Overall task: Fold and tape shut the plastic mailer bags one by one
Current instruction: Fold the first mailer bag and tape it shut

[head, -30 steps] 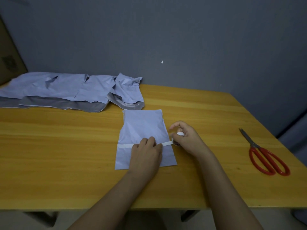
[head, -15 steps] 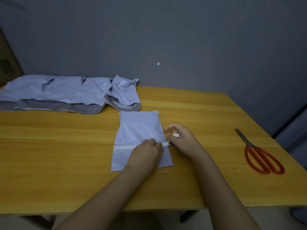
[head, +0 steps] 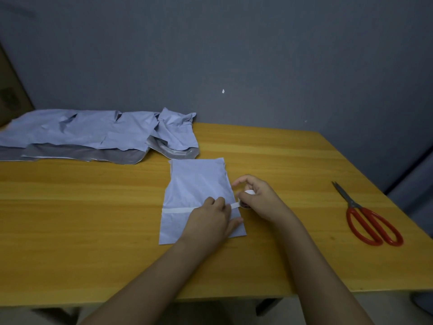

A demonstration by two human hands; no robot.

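Two hands work a folded mailer bag [head: 199, 184] near the tabletop's [head: 70, 219] middle: the left hand [head: 210, 221] presses the tape strip [head: 177, 210] flat with curled fingers, the right hand [head: 260, 198] grips the tape roll [head: 246, 202] just past the bag's right edge. Since a second ago the strip and both hands have barely shifted; scissors [head: 367, 219] lie near the right edge.
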